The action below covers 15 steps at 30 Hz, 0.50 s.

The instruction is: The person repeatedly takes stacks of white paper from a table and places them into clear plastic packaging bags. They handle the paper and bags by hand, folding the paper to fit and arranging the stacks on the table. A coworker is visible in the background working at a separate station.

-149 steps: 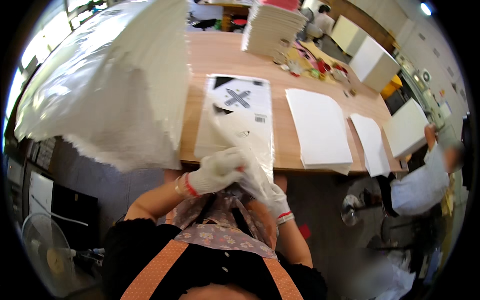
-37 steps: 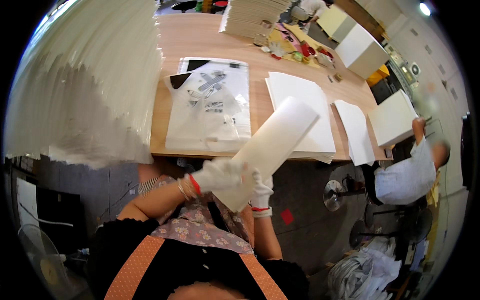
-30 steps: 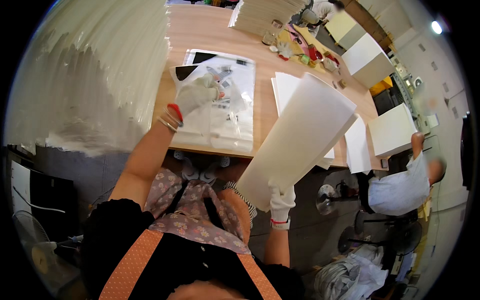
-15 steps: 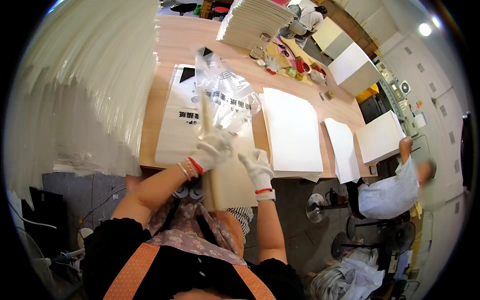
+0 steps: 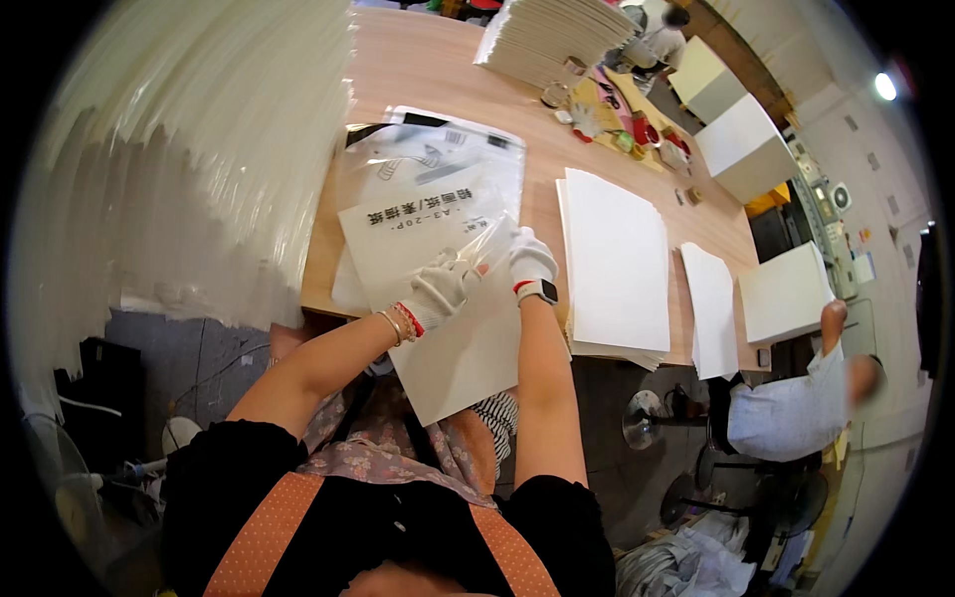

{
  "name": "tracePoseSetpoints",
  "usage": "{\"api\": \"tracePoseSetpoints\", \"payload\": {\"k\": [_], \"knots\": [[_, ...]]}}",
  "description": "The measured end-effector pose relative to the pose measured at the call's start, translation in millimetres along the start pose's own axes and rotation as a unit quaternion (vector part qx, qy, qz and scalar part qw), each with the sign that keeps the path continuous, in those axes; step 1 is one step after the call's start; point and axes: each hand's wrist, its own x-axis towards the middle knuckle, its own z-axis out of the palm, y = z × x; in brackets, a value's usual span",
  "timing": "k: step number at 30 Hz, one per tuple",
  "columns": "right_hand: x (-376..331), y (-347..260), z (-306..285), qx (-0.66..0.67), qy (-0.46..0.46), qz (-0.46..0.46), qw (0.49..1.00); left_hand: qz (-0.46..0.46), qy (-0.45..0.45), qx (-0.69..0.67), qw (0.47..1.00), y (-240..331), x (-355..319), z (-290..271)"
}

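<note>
A clear printed plastic bag (image 5: 430, 211) covers the far part of a sheaf of white drawing paper (image 5: 463, 363), whose near end sticks out over the table's front edge. My left hand (image 5: 438, 294), in a white knitted glove, lies over the paper with its fingers curled on the bag's mouth. At the right side of the bag, my right hand (image 5: 532, 261), gloved too, has its fingers closed on the bag's edge; the fingertips are partly hidden. More flat printed bags (image 5: 507, 159) lie underneath on the table.
A stack of white paper (image 5: 617, 264) lies to the right, with a narrower stack (image 5: 708, 308) beyond it. Clear plastic sleeves (image 5: 199, 179) tower at the left. A tall paper pile (image 5: 547, 45) stands at the back near tapes and scissors. A co-worker (image 5: 786, 408) sits at the right.
The paper has gone from standing on edge to lying flatter, with the bag spread over its far part. My right hand has moved forward to the bag's edge. The view has shifted slightly.
</note>
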Motion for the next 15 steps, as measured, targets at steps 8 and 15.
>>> {"api": "tracePoseSetpoints", "payload": {"k": [8, 15], "knots": [[-67.2, 82.4, 43.3, 0.117, 0.038, 0.053, 0.991, -0.266, 0.062, -0.207, 0.94, -99.3, -68.5, -12.8], [-200.8, 100.9, 90.9, 0.544, -0.084, 0.062, 0.833, -0.311, -0.078, 0.041, 0.946, -40.5, -140.0, -89.4]]}}
